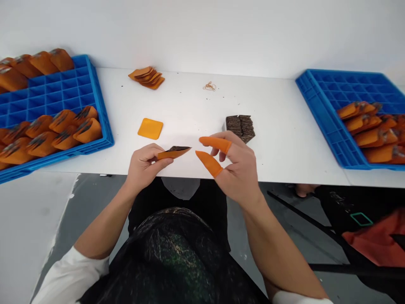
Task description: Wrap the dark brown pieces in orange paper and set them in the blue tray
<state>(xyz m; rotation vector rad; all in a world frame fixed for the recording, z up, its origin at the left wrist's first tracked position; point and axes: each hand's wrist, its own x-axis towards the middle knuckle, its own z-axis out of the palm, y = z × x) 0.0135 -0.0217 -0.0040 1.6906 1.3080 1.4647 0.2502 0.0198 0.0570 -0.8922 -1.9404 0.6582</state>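
Note:
Near the table's front edge, my left hand (146,164) pinches an orange piece (172,155) with dark strips (177,148) lying on it. To its right is my right hand (236,164), thumb and index finger apart in orange finger covers, with nothing between them. Just behind the right hand stands a block of dark brown, thin stacked pieces (241,126). A flat yellow-orange square (150,128) lies behind my left hand. Farther back are a loose pile of orange pieces (148,77) and a few thin tan rubber bands (209,86).
A blue divided tray (103,114) at the left holds several orange bundles (63,120). Another blue tray (319,122) with similar bundles (376,137) is at the right. Below the table at the right, part of another person in dark clothing (335,211) shows beside black bars.

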